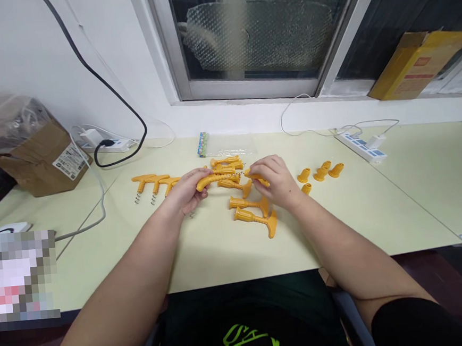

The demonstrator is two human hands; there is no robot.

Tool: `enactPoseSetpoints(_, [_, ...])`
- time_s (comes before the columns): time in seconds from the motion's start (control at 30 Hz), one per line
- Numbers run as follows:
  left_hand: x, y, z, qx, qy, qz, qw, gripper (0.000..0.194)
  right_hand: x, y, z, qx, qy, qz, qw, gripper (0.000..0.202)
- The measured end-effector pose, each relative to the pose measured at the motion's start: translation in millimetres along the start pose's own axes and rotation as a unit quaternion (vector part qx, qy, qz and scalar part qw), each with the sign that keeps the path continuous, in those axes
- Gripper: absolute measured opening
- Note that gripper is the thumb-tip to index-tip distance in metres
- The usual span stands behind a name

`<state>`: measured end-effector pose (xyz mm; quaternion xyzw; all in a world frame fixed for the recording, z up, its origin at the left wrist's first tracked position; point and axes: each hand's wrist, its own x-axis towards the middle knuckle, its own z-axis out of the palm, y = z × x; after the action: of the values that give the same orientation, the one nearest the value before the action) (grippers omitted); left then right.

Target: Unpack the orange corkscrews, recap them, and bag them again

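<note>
My left hand (192, 189) is closed on the yellow T-shaped handle of a corkscrew (211, 179), whose metal spiral points right. Closed around a yellow ribbed sleeve (258, 179) is my right hand (276, 179), close to the spiral's tip; I cannot tell whether they touch. Several corkscrews with sleeves fitted (254, 217) lie between and below the hands. To the left, bare-spiral corkscrews (155, 185) lie in a row, partly behind my left hand. Several loose yellow sleeves (321, 173) stand or lie to the right of my right hand.
A clear plastic bag (229, 144) lies at the back of the table (401, 197). Power strips (360, 147) with cables sit at the back right and back left. An open cardboard box (49, 155) stands at the left; a yellow carton (418, 67) leans on the window.
</note>
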<state>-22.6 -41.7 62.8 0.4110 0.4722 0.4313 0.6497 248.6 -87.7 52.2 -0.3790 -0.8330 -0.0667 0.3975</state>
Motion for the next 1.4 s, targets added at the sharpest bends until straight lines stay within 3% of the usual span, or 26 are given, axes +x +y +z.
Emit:
enactPoseSetpoints(0.13, [4.8,6.1,-16.4,0.014,0.03,0.096,0.995,0.039,-0.8,14.9,-15.6,-0.052,0.021,0.099,0.993,0.036])
enactPoseSetpoints(0.3, [1.8,16.4,-30.6,0.029,0.028,0.157,0.987,0.061,-4.5,33.3,-33.5,-0.113,-0.074,0.259,0.956,0.023])
enactPoseSetpoints(0.43, [0.6,19.4,-35.8,0.052,0.002,0.155,0.987,0.063,-7.7,43.1,-43.3,-0.095,-0.145,0.376,0.91,0.026])
enactPoseSetpoints(0.6, [3.5,12.4,-37.7,0.155,-0.027,0.101,0.982,0.054,-8.1,47.4,-46.6,-0.07,-0.207,0.437,0.873,0.039])
enactPoseSetpoints(0.7, [4.1,6.2,-38.0,0.309,-0.033,0.082,0.947,0.051,-8.1,49.3,-44.4,-0.087,-0.237,0.458,0.852,0.031])
enactPoseSetpoints(0.8, [3.9,1.2,-37.3,0.461,-0.045,0.083,0.882,0.044,-8.9,52.2,-41.7,-0.115,-0.248,0.479,0.834,0.031])
enactPoseSetpoints(0.9, [4.1,-2.6,-34.3,0.538,-0.057,0.114,0.833,0.036,-9.2,53.6,-39.5,-0.154,-0.233,0.471,0.837,0.037])
enactPoseSetpoints(1.03, [5.9,-7.3,-27.6,0.597,-0.084,0.163,0.781,0.026,-8.3,48.3,-31.5,-0.141,-0.155,0.34,0.917,0.028])
enactPoseSetpoints(1.13, [8.0,-10.7,-24.1,0.612,-0.106,0.22,0.752,0.024,-8.6,39.6,-18.2,-0.037,-0.181,0.228,0.956,0.019])
enactPoseSetpoints(1.27, [10.2,-13.7,-24.2,0.605,-0.128,0.227,0.752,0.024,-10.3,30.6,-0.1,-0.036,-0.258,0.216,0.941,0.02])
enactPoseSetpoints(1.4, [10.4,-14.2,-26.1,0.61,-0.145,0.21,0.75,0.024,-10.1,30.3,6.6,-0.082,-0.267,0.274,0.92,0.024])
